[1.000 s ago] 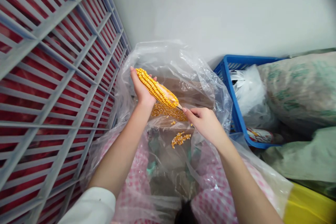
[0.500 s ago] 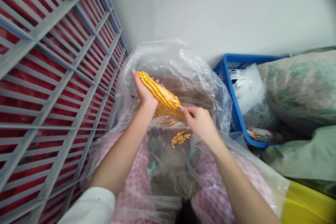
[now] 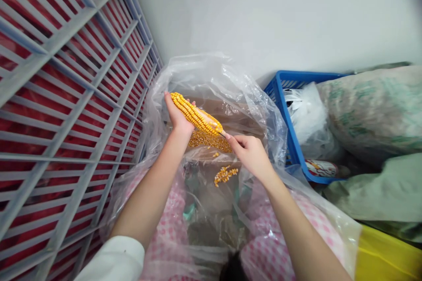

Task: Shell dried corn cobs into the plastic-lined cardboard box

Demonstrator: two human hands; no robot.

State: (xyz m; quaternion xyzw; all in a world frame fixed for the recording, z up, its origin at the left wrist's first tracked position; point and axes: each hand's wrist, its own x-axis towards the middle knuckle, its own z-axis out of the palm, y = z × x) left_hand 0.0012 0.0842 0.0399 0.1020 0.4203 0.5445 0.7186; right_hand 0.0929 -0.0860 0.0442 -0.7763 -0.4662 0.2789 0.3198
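My left hand grips a dried yellow corn cob and holds it slanted over an open clear plastic bag. My right hand is closed in a pinch at the cob's lower end, fingertips touching its stub. Below the cob a heap of loose kernels lies inside the bag. A smaller cluster of kernels rests on the plastic nearer to me.
A grey lattice crate wall with red contents stands at the left. A blue plastic basket holding white bags sits at the right, beside large filled sacks. A yellow surface shows at bottom right. A white wall is behind.
The cob and both hands have dropped slightly and my right fingertips have closed in on the cob's lower end. The view shifted a little.
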